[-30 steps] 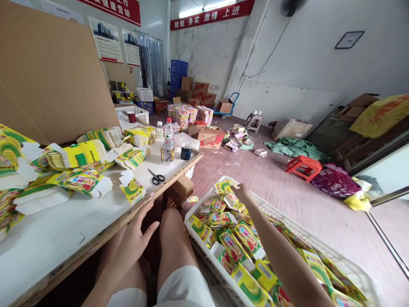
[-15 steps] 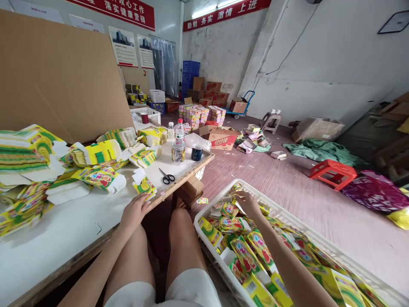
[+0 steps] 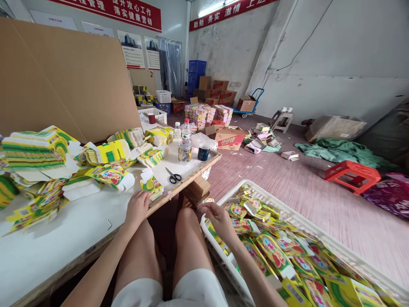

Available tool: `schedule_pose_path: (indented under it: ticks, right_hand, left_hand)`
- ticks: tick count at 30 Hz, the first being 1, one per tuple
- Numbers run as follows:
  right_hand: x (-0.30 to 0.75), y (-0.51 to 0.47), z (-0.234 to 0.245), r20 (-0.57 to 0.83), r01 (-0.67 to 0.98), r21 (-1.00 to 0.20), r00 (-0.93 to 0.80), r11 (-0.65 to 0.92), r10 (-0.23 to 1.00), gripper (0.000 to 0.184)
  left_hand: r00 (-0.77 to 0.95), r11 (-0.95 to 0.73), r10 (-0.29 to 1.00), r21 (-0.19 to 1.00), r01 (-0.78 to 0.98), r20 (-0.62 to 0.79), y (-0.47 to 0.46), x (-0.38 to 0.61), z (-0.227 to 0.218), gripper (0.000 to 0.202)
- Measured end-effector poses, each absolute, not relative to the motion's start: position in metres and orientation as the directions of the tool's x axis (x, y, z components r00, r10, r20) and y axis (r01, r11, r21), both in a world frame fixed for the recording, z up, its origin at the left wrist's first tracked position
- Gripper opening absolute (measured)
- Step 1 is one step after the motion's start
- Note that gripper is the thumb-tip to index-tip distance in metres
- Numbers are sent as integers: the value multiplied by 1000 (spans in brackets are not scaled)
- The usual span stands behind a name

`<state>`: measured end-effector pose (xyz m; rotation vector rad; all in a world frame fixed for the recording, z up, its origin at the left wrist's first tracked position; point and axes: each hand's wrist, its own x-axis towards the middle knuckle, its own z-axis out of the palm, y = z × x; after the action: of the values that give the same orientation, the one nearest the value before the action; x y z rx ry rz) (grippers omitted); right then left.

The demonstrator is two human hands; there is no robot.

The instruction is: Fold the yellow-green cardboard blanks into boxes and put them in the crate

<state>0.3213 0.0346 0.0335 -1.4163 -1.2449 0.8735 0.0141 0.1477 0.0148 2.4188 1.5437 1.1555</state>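
Observation:
My left hand [image 3: 138, 208] rests on the near edge of the white table [image 3: 86, 230], back up, with its fingers lying forward. Its fingertips are beside a small yellow-green carton [image 3: 152, 185] with raised white flaps; whether they touch it is unclear. Over the near corner of the white plastic basket [image 3: 244, 184], my right hand [image 3: 219, 219] is loosely curved, and I see nothing in its fingers. Many yellow cartons with fruit pictures [image 3: 275, 253] fill the basket in a loose heap. Black-handled scissors [image 3: 174, 175] lie beyond my left hand.
Stacks of flattened cartons [image 3: 38, 149] cover the table's left part, before a big cardboard sheet [image 3: 70, 81]. A clear jar [image 3: 185, 152], a dark mug [image 3: 203, 153] and a bottle [image 3: 186, 130] stand near the table's far corner. A red stool [image 3: 353, 175] is on the floor at right.
My right hand has drawn back from the cartons at the basket's far end to its near left corner. My left hand has stayed beside the carton. The view has turned slightly left.

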Motion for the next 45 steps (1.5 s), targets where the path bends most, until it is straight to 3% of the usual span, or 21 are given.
schedule_pose_path:
  ticks: [3, 5, 8, 10, 12, 14, 17, 19, 22, 26, 35, 45]
  right_hand:
    - [293, 28, 40, 60, 76, -996, 170, 47, 984, 59]
    - [277, 24, 43, 21, -31, -999, 145, 25, 989, 65]
    - [261, 19, 44, -24, -146, -989, 134, -4, 991, 59]
    - [258, 15, 43, -39, -191, -982, 143, -11, 989, 54]
    - [259, 10, 42, -47, -215, -977, 153, -13, 987, 51]
    - [259, 5, 42, -50, -225, -974, 150, -15, 987, 48]
    - [254, 1, 43, -49, -232, -972, 115, -21, 992, 46]
    - [248, 1, 42, -45, -238, -971, 114, -17, 992, 46]
    - [238, 3, 39, -32, -259, -966, 144, 6, 989, 47]
    - [234, 7, 35, -42, -307, -952, 162, 10, 986, 44]
    - [228, 13, 40, -60, -457, -889, 74, -20, 995, 38]
    - [224, 9, 56, -29, -477, -878, 95, 20, 995, 34]
  left_hand:
    - [231, -561, 749, 408, 721, 621, 118, 24, 27, 39]
    - [347, -661, 703, 391, 640, 621, 88, 37, 31, 31]
    - [576, -814, 580, 377, 442, 576, 45, 58, 32, 28]
    - [633, -833, 547, 434, 344, 548, 26, 69, 31, 32]
    - [570, -770, 619, 561, 304, 541, 17, 78, 31, 31]
    - [405, -621, 770, 725, 297, 494, 15, 85, 32, 32]
    - [219, -326, 937, 907, 266, 272, 20, 92, 36, 43]
    - [230, -208, 961, 949, 237, 153, 23, 95, 38, 33]
    - [192, -155, 974, 973, 173, 121, 26, 92, 42, 21]
    - [82, -57, 995, 998, 6, 57, 34, 84, 44, 29]
    - [164, 66, 986, 967, -245, -25, 50, 74, 41, 38]
    - [131, 72, 991, 940, -334, -29, 48, 82, 45, 35]
